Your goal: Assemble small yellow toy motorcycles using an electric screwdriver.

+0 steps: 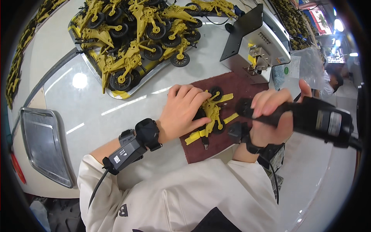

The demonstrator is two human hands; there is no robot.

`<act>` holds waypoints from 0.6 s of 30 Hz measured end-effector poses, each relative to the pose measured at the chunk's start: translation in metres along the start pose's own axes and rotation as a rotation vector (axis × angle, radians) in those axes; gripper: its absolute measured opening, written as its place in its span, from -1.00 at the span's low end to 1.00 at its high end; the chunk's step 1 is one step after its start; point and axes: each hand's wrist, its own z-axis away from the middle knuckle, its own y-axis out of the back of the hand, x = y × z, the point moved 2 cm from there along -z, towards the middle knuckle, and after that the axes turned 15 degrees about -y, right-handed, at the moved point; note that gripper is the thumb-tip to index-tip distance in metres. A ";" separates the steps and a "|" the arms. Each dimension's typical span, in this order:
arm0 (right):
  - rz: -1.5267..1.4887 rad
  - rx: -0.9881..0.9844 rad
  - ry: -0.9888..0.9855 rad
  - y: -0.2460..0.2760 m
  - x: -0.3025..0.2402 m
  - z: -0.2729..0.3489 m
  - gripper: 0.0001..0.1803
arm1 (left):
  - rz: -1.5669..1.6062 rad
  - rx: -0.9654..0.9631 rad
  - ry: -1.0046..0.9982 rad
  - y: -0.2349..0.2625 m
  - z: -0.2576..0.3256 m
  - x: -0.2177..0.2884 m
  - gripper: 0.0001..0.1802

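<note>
- A yellow model motorcycle (213, 111) with black wheels lay on a maroon cloth (197, 152), in front of the person and between the two hands.
- The left hand (182, 110) came over the model from its left. Its grip was part-way closed, the fingers arched and the thumb apart from them, holding the model by its upper and lower edges.
- The right hand (273, 116) had its grip closed around a black handheld tool (322, 121), with one digit raised above it. The tool seemed to be a powered screwdriver, though blur made this uncertain. Its left end was near the model, apart from it.
- Yellow strips (196, 136) lay on the cloth beside the model.
- The cloth was spread on a pale, shiny counter (127, 120).
- Beyond the left hand, a tray (145, 79) was heaped with similar yellow models (133, 31).
- A white machine (272, 48) with a dark panel stood beyond the cloth, to the right.
- A shallow metal tray (44, 143) lay at far left.
</note>
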 end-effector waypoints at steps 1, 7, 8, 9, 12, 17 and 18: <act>0.029 0.015 -0.023 -0.006 0.001 0.005 -0.21 | 0.001 -0.004 0.005 -0.001 0.001 -0.001 -0.32; 0.044 -0.003 -0.002 -0.019 0.009 0.009 -0.17 | 0.005 0.025 0.021 -0.003 0.003 -0.002 -0.34; 0.025 -0.009 -0.019 -0.020 0.011 0.009 -0.18 | 0.013 0.021 0.018 -0.003 0.003 -0.002 -0.34; 0.007 -0.016 -0.036 -0.021 0.015 0.009 -0.18 | 0.021 0.017 0.015 -0.003 0.002 -0.002 -0.35; 0.089 -0.042 -0.110 -0.021 0.038 0.008 -0.35 | 0.011 0.013 0.019 -0.003 0.003 -0.001 -0.36; 0.039 -0.067 -0.158 -0.026 0.039 0.006 -0.46 | -0.004 0.002 0.021 -0.002 0.002 -0.001 -0.35; 0.032 -0.079 -0.166 -0.029 0.038 0.008 -0.46 | -0.019 -0.006 0.016 -0.002 0.002 -0.001 -0.34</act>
